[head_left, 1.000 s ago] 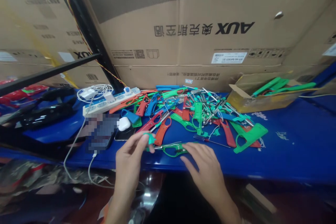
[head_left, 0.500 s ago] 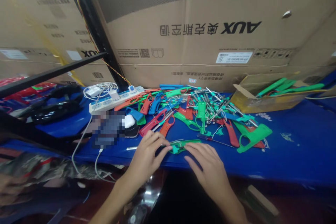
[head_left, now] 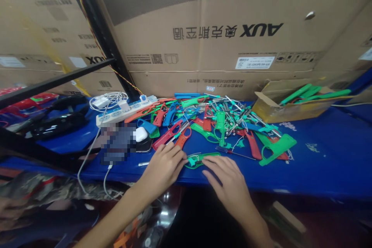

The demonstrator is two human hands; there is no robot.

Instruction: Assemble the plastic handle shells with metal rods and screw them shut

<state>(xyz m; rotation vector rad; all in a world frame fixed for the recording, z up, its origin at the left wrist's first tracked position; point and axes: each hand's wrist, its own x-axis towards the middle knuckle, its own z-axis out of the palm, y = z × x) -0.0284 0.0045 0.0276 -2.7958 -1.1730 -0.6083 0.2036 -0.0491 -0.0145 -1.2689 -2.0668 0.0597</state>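
An opened green stick lighter lies near the table's front edge, its teal trigger and a thin white wire exposed. Its metal tube pokes out to the left, past my left hand. That hand is closed, thumb and fingers pinching the lighter beside the trigger. My right hand has its bent fingertips pressed on the green handle, with the thumb held lower and apart. The inner parts under my fingers are hidden. Just beyond lies a screwdriver with a dark handle and thin shaft.
Loose lighter shells and metal-tubed inner parts are heaped behind my hands. A cardboard box of green shells stands back right. To the left are a power strip, a blurred-out phone and a white earbud case.
The whole view has shifted slightly. My left fingers have moved a little at the trigger end of the lighter. My right hand keeps its place on the handle.
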